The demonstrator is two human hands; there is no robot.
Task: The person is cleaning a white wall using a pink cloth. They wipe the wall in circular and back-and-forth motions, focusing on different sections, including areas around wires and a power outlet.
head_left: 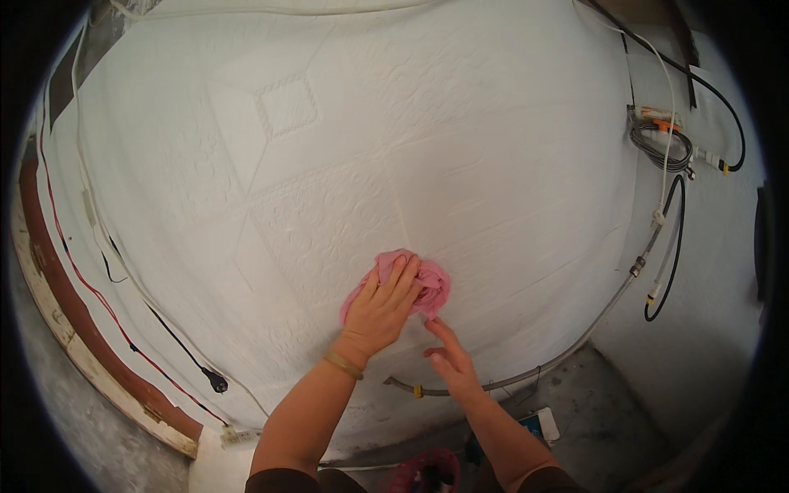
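Note:
A crumpled pink cloth [434,289] lies against a white surface [477,156] embossed with diamond and swirl patterns. My left hand [381,306] is spread over the cloth and presses it there, its fingers pointing up; a yellowish bangle [343,365] circles the wrist. Just below the cloth's lower right edge is my right hand [452,358], empty, with its index finger stretched toward the cloth and the thumb apart. Whether that fingertip touches the cloth or the white surface, I cannot tell.
A grey hose [575,341] curves along the lower right. Coiled cable [662,144] hangs at the upper right. Down the left run a red wire [90,287] and a black plug [215,380] above a socket [238,435]. A pink container [423,470] stands at the bottom.

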